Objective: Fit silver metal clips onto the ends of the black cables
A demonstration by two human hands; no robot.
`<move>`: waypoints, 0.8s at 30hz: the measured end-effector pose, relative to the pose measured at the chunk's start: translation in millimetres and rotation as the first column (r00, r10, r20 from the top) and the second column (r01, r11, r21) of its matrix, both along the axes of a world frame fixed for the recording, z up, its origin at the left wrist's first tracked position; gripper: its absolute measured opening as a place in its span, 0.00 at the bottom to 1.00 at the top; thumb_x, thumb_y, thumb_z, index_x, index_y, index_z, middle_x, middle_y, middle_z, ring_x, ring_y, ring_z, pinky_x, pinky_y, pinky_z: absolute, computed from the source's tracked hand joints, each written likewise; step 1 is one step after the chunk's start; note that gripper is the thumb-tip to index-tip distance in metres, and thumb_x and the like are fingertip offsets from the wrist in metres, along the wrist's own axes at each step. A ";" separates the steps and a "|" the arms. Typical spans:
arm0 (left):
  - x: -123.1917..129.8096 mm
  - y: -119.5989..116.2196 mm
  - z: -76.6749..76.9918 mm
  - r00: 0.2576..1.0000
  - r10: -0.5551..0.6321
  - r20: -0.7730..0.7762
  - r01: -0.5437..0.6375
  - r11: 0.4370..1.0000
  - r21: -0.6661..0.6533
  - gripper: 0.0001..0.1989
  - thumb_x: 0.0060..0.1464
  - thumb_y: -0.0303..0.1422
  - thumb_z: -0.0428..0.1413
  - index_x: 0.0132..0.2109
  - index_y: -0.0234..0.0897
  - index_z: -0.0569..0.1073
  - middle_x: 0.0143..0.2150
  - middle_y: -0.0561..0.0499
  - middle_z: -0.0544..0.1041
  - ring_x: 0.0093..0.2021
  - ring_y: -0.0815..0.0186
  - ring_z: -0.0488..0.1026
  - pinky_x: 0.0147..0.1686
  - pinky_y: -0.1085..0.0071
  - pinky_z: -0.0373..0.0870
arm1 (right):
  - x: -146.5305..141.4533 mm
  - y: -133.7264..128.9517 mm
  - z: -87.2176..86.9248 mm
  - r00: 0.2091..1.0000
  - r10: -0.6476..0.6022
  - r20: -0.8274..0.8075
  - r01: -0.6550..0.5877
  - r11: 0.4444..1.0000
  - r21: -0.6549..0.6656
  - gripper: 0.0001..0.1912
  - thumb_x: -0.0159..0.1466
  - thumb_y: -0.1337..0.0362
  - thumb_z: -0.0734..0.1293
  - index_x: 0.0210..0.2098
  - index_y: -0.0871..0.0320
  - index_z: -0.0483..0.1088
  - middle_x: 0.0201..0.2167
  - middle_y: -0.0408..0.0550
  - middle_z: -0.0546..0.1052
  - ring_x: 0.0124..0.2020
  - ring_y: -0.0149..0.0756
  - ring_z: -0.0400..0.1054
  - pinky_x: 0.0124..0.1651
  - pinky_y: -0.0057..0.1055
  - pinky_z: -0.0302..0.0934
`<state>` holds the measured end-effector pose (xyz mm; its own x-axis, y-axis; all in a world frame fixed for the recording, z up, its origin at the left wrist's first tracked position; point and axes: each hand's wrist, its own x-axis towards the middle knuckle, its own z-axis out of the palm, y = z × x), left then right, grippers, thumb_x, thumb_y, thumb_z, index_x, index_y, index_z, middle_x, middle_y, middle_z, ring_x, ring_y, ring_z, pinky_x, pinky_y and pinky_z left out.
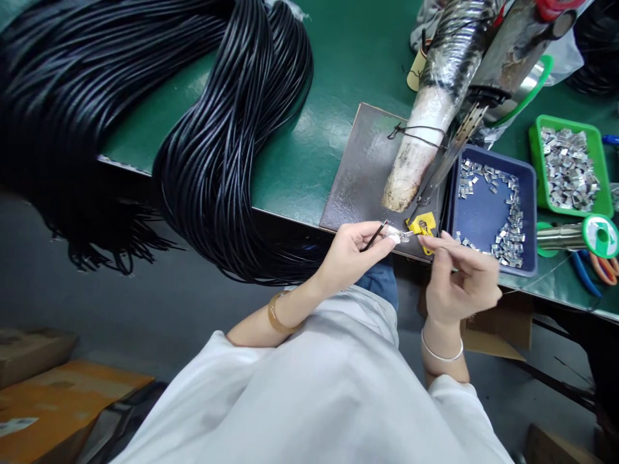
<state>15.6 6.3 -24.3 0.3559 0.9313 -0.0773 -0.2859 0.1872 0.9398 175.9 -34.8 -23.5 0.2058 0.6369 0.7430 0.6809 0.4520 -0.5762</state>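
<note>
My left hand (351,254) pinches the end of a black cable (374,237) and a small silver metal piece (405,236), with white wrapping on the fingertips. Close by on its right, my right hand (461,274) has thumb and forefinger pressed together; anything between them is too small to make out. A yellow clamp-like part (422,225) sits just beyond the fingertips, under a soldering tool (447,158) that slants down. Small silver pieces lie in a blue tray (483,216) right of the tool.
Large bundles of black cable (227,135) hang over the edge of the green table (333,77). A white wrapped tube (420,142) slants over a dark board (360,161). At the right are a green basket (602,161) of metal pieces, a wire spool (599,236) and pliers (585,274).
</note>
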 end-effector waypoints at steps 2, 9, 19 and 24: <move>1.3 0.8 0.0 1.000 -0.015 -0.001 0.015 1.000 0.001 0.11 0.58 0.38 0.62 0.35 0.32 0.79 0.20 0.57 0.64 0.22 0.75 0.60 0.26 0.77 0.63 | -0.3 1.1 -2.5 0.992 0.033 0.123 -0.026 0.998 -0.058 0.11 0.61 0.74 0.71 0.40 0.54 0.73 0.38 0.44 0.83 0.38 0.37 0.80 0.45 0.35 0.78; 6.2 3.6 -6.8 0.993 0.063 -0.103 -0.058 0.997 0.050 0.09 0.58 0.35 0.61 0.36 0.32 0.79 0.28 0.52 0.73 0.28 0.73 0.66 0.32 0.76 0.66 | -2.0 5.8 -8.7 0.971 0.053 0.231 -0.040 0.997 -0.060 0.11 0.60 0.74 0.72 0.38 0.54 0.71 0.43 0.46 0.83 0.41 0.34 0.80 0.46 0.32 0.76; 9.5 8.2 4.1 0.973 0.129 -0.192 -0.106 0.987 0.123 0.07 0.56 0.32 0.59 0.34 0.32 0.79 0.23 0.56 0.65 0.25 0.74 0.58 0.27 0.76 0.58 | -5.8 11.0 -1.7 0.980 0.000 0.200 0.008 0.999 -0.039 0.13 0.59 0.75 0.73 0.40 0.52 0.75 0.41 0.42 0.83 0.41 0.35 0.79 0.46 0.32 0.76; 6.8 8.9 1.9 0.983 0.076 -0.168 -0.068 0.996 0.054 0.09 0.55 0.36 0.61 0.34 0.33 0.79 0.24 0.54 0.68 0.26 0.72 0.61 0.28 0.76 0.62 | -7.1 7.0 -2.6 0.982 0.024 0.187 -0.015 0.999 -0.049 0.12 0.59 0.74 0.73 0.38 0.53 0.73 0.43 0.44 0.82 0.40 0.34 0.80 0.44 0.31 0.77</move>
<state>22.4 15.2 -22.4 0.2736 0.9581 -0.0854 -0.1324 0.1254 0.9832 168.8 -27.8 -26.1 0.0525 0.6745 0.7364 0.7702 0.4420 -0.4598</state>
